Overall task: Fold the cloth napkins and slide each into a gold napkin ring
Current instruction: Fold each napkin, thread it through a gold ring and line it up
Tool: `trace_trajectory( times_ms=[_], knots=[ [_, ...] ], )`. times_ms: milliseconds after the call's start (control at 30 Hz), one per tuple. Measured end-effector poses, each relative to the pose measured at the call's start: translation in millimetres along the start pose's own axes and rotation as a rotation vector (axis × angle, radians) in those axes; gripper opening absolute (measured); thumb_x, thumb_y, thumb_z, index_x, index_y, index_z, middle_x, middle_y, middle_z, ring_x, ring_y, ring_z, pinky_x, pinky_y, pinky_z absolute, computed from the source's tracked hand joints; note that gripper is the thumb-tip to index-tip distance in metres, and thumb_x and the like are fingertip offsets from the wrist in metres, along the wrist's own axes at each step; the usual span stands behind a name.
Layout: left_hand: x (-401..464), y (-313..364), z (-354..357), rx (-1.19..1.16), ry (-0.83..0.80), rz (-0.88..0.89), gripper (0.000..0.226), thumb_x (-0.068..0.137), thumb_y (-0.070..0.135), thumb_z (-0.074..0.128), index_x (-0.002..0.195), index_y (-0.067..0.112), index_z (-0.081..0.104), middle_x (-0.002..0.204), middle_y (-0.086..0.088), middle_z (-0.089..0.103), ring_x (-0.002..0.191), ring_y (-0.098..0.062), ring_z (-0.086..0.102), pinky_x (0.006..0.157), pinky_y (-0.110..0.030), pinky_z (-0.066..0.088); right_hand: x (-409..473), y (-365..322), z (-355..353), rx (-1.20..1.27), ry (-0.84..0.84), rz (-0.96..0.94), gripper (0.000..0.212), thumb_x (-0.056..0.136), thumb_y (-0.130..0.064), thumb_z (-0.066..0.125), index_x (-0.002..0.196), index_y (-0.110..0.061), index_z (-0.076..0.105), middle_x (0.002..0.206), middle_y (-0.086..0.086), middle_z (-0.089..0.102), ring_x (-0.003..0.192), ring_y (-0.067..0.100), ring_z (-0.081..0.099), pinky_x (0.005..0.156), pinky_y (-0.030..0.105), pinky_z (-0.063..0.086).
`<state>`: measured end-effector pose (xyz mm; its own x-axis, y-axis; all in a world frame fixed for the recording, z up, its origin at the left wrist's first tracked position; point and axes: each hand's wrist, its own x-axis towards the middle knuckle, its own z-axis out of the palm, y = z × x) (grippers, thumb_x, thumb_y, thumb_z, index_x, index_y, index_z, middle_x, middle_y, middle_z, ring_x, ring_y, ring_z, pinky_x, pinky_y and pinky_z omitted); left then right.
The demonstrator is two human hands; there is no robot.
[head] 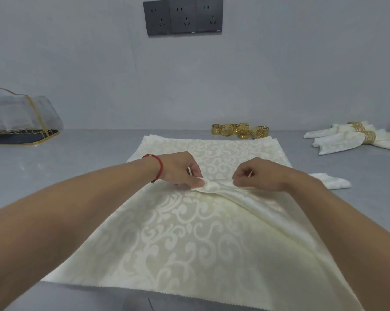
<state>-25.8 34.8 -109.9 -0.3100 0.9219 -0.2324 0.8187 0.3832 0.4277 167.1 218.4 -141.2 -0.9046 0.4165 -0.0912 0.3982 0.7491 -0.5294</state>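
A cream damask napkin [178,232] lies spread on the grey table, on top of a stack of like napkins [223,149]. My left hand [182,169] and my right hand [261,173] both pinch a raised fold of the top napkin near its middle, a short gap between them. A ridge of cloth runs from the pinch toward the lower right. Several loose gold napkin rings [240,130] sit in a cluster beyond the stack's far edge. Two folded napkins in gold rings [355,138] lie at the far right.
A clear, gold-trimmed holder on a dark base [21,117] stands at the far left by the wall. A small piece of white cloth [333,181] pokes out right of my right wrist. Dark wall sockets [182,16] are mounted above.
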Motion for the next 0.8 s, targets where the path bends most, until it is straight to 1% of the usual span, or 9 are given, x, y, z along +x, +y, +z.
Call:
trace_trajectory(
  times_ms=[100, 200, 267, 367, 467, 567, 633, 700, 800],
  knots=[
    [2.1, 4.5, 4.7, 0.035, 0.034, -0.024, 0.027, 0.087, 0.052, 0.069, 0.089, 0.027, 0.077, 0.073, 0.012, 0.072, 0.067, -0.002, 0.065, 0.067, -0.018, 0.047, 4.6, -7.0, -8.7, -0.137, -0.069, 0.087, 0.023, 0.09, -0.047, 0.072, 0.087, -0.025, 0.068, 0.094, -0.011, 0.066, 0.09, 0.012, 0.062, 0.082, 0.03, 0.049],
    [5.1, 10.9, 7.0, 0.075, 0.048, -0.075, 0.031, 0.084, 0.047, 0.07, 0.085, 0.017, 0.076, 0.091, 0.001, 0.074, 0.081, -0.015, 0.066, 0.077, -0.029, 0.053, 14.6, -18.4, -7.7, -0.307, -0.076, 0.147, 0.026, 0.091, -0.049, 0.068, 0.087, -0.023, 0.065, 0.099, -0.007, 0.068, 0.094, 0.017, 0.065, 0.09, 0.038, 0.055],
    [7.6, 16.3, 7.7, 0.119, 0.037, -0.102, 0.033, 0.08, 0.044, 0.07, 0.08, 0.012, 0.073, 0.093, -0.005, 0.073, 0.079, -0.021, 0.064, 0.082, -0.038, 0.057, 15.5, -29.4, -7.9, -0.41, -0.071, 0.175, 0.023, 0.09, -0.048, 0.067, 0.088, -0.026, 0.061, 0.102, -0.005, 0.067, 0.095, 0.021, 0.065, 0.092, 0.043, 0.056],
    [9.0, 26.8, 7.1, 0.184, 0.014, -0.126, 0.028, 0.076, 0.041, 0.068, 0.068, 0.014, 0.069, 0.071, -0.002, 0.066, 0.065, -0.023, 0.059, 0.066, -0.036, 0.057, 11.7, -51.9, -4.1, -0.645, -0.014, 0.146, 0.023, 0.093, -0.04, 0.063, 0.103, -0.023, 0.052, 0.097, -0.002, 0.056, 0.089, 0.024, 0.06, 0.08, 0.039, 0.051],
    [9.9, 33.7, 6.4, 0.222, -0.001, -0.15, 0.025, 0.075, 0.033, 0.068, 0.062, 0.013, 0.059, 0.057, 0.001, 0.05, 0.054, -0.023, 0.045, 0.049, -0.025, 0.04, 10.8, -70.5, 3.0, -0.814, -0.015, 0.081, 0.013, 0.098, -0.032, 0.058, 0.106, -0.021, 0.056, 0.091, -0.002, 0.052, 0.086, 0.024, 0.058, 0.074, 0.036, 0.045],
    [12.5, 33.0, 7.1, 0.211, -0.02, -0.157, 0.023, 0.073, 0.032, 0.068, 0.064, 0.014, 0.057, 0.059, -0.001, 0.048, 0.053, -0.023, 0.042, 0.044, -0.021, 0.035, 11.3, -74.9, -13.8, -0.509, -0.139, 0.162, 0.018, 0.095, -0.04, 0.058, 0.094, -0.027, 0.071, 0.094, -0.002, 0.067, 0.085, 0.026, 0.068, 0.081, 0.041, 0.058],
    [12.7, 29.6, 6.7, 0.19, -0.023, -0.149, 0.023, 0.077, 0.034, 0.068, 0.068, 0.014, 0.061, 0.064, -0.001, 0.053, 0.053, -0.021, 0.045, 0.04, -0.018, 0.036, 9.5, -78.9, -31.5, -0.136, -0.257, 0.253, 0.029, 0.102, -0.025, 0.049, 0.103, -0.014, 0.076, 0.094, 0.009, 0.068, 0.079, 0.03, 0.065, 0.075, 0.037, 0.059],
    [13.3, 27.5, 6.1, 0.174, -0.026, -0.138, 0.023, 0.08, 0.036, 0.068, 0.072, 0.014, 0.066, 0.069, -0.001, 0.058, 0.054, -0.019, 0.048, 0.041, -0.019, 0.039, 3.5, -78.7, -43.9, 0.131, -0.334, 0.269, 0.027, 0.1, -0.008, 0.049, 0.115, -0.004, 0.071, 0.09, 0.016, 0.067, 0.077, 0.03, 0.066, 0.074, 0.037, 0.059],
    [17.8, 22.6, 6.7, 0.153, -0.035, -0.124, 0.024, 0.081, 0.036, 0.068, 0.073, 0.014, 0.067, 0.069, -0.001, 0.058, 0.055, -0.019, 0.05, 0.042, -0.02, 0.04, -3.4, -70.0, -48.1, 0.09, -0.446, 0.157, 0.028, 0.095, -0.002, 0.065, 0.121, -0.008, 0.069, 0.1, 0.01, 0.079, 0.097, 0.022, 0.076, 0.077, 0.029, 0.056]
  ],
)
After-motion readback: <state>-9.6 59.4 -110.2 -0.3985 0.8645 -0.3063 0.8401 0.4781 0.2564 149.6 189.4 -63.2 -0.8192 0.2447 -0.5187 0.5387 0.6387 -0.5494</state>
